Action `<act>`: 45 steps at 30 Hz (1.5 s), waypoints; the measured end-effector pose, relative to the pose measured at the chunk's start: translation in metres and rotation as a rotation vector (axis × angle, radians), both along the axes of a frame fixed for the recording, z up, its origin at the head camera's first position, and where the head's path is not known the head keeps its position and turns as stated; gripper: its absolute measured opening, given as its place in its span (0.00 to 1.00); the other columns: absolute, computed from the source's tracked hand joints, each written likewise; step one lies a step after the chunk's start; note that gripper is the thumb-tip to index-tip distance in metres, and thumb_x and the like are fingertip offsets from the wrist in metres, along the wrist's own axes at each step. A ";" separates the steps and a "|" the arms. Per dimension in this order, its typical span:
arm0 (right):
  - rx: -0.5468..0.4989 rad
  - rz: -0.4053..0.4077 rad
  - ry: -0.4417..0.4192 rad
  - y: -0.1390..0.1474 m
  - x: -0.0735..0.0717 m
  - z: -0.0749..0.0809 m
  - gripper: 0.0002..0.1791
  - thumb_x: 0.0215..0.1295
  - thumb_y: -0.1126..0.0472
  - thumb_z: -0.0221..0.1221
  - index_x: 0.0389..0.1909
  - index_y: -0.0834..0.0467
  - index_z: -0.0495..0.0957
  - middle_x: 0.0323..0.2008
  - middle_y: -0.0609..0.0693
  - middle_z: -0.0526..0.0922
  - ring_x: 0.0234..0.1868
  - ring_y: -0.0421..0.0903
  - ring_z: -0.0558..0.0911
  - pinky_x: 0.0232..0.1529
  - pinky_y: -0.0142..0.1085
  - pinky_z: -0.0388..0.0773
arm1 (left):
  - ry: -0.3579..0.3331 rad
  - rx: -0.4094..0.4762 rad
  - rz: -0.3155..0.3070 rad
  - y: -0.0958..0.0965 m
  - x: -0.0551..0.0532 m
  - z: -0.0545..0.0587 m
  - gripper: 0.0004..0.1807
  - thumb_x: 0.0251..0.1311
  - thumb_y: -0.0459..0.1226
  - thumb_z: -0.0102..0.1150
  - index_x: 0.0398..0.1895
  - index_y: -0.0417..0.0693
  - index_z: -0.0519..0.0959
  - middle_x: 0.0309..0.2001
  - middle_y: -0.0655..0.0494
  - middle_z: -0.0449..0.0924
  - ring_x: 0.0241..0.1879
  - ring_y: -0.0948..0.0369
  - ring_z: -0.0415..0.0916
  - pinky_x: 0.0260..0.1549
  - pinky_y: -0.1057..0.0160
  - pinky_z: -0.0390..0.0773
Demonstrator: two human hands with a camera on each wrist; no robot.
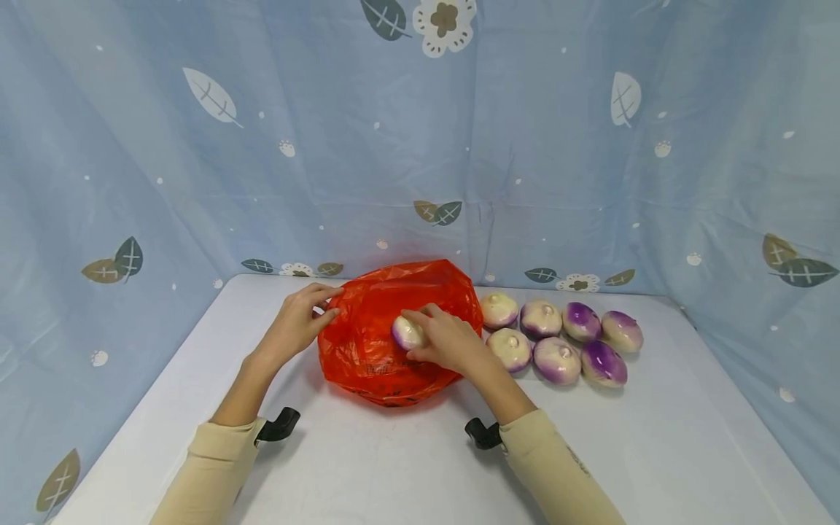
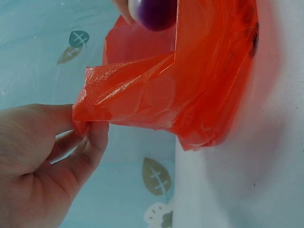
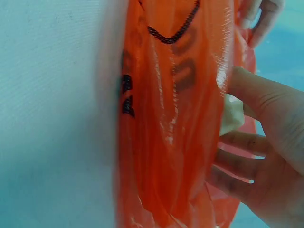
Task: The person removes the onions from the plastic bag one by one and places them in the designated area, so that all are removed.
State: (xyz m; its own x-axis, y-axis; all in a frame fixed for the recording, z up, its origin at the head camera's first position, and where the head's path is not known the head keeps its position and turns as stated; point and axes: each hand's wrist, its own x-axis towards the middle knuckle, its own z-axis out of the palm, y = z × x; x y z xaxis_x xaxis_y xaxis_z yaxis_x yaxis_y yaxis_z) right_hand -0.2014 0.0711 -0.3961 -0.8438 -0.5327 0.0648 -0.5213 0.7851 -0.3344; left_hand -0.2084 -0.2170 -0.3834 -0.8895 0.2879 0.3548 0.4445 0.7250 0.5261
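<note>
A red plastic bag stands with its mouth spread on the white table. My left hand pinches the bag's left rim between thumb and fingers; the left wrist view shows the film gripped by that hand. Over the bag's opening, my right hand holds a purple-and-white turnip. In the right wrist view the bag's wall partly hides this turnip and the fingertips of the right hand. What lies deeper in the bag is hidden.
Right of the bag, several more turnips sit close together in two rows, the nearest almost against the bag. A blue patterned curtain hangs behind and beside the white table.
</note>
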 end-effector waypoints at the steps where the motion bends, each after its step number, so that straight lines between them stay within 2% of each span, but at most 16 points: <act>1: -0.010 0.002 0.009 0.002 0.001 0.001 0.40 0.55 0.44 0.70 0.69 0.44 0.68 0.53 0.51 0.77 0.46 0.46 0.80 0.46 0.42 0.84 | 0.001 0.001 -0.001 0.000 0.000 0.000 0.21 0.60 0.29 0.63 0.58 0.38 0.79 0.52 0.42 0.81 0.39 0.52 0.83 0.36 0.55 0.87; 6: -0.037 0.007 0.048 0.009 0.007 0.009 0.39 0.56 0.44 0.69 0.69 0.44 0.68 0.50 0.50 0.77 0.40 0.42 0.79 0.42 0.37 0.83 | 0.005 0.004 -0.005 0.000 -0.001 -0.001 0.21 0.60 0.29 0.63 0.58 0.38 0.79 0.52 0.42 0.81 0.39 0.51 0.83 0.36 0.55 0.87; 12: -0.077 0.004 0.060 0.017 0.011 0.012 0.39 0.56 0.44 0.69 0.69 0.44 0.69 0.51 0.49 0.76 0.47 0.44 0.80 0.48 0.41 0.84 | 0.005 0.006 -0.010 0.000 -0.001 -0.001 0.21 0.60 0.29 0.63 0.57 0.37 0.79 0.52 0.42 0.81 0.39 0.52 0.83 0.35 0.55 0.87; 21: -0.127 -0.033 0.069 0.031 0.015 0.013 0.40 0.55 0.41 0.69 0.69 0.42 0.68 0.53 0.47 0.76 0.50 0.46 0.80 0.53 0.45 0.83 | 0.000 0.003 0.000 0.001 -0.001 -0.001 0.21 0.60 0.28 0.63 0.57 0.37 0.79 0.52 0.41 0.81 0.39 0.51 0.83 0.36 0.54 0.87; 28: -0.183 -0.032 0.100 0.047 0.019 0.020 0.39 0.56 0.42 0.69 0.69 0.43 0.67 0.56 0.48 0.75 0.54 0.48 0.79 0.54 0.47 0.82 | 0.003 0.004 0.005 0.000 -0.001 -0.002 0.21 0.59 0.28 0.63 0.57 0.38 0.79 0.52 0.42 0.81 0.39 0.51 0.83 0.36 0.54 0.87; 34: -0.187 -0.056 0.152 0.064 0.021 0.025 0.40 0.56 0.40 0.68 0.69 0.42 0.67 0.59 0.51 0.75 0.56 0.52 0.80 0.55 0.51 0.81 | -0.006 -0.002 0.004 0.000 0.000 0.000 0.21 0.60 0.30 0.63 0.58 0.39 0.79 0.52 0.42 0.81 0.40 0.51 0.83 0.36 0.54 0.87; 38: -0.193 -0.057 0.178 0.074 0.024 0.028 0.40 0.56 0.40 0.68 0.70 0.43 0.66 0.59 0.52 0.75 0.54 0.52 0.80 0.54 0.51 0.82 | -0.005 -0.004 0.003 0.000 0.000 0.000 0.21 0.60 0.29 0.64 0.58 0.38 0.79 0.52 0.42 0.81 0.40 0.51 0.82 0.36 0.53 0.87; 45: -0.248 -0.076 0.173 0.091 0.030 0.029 0.41 0.56 0.42 0.69 0.70 0.44 0.66 0.59 0.50 0.75 0.45 0.45 0.81 0.47 0.44 0.84 | 0.000 0.000 0.001 0.000 0.000 0.000 0.22 0.59 0.29 0.64 0.58 0.38 0.78 0.52 0.41 0.81 0.40 0.50 0.82 0.36 0.53 0.87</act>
State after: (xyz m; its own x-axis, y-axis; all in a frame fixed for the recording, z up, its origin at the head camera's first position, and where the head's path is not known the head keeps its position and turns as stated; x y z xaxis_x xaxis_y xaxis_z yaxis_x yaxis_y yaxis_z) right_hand -0.1709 0.1622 -0.3669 -0.8457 -0.4187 0.3310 -0.5303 0.7297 -0.4317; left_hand -0.2085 -0.2167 -0.3834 -0.8896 0.2874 0.3551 0.4443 0.7252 0.5261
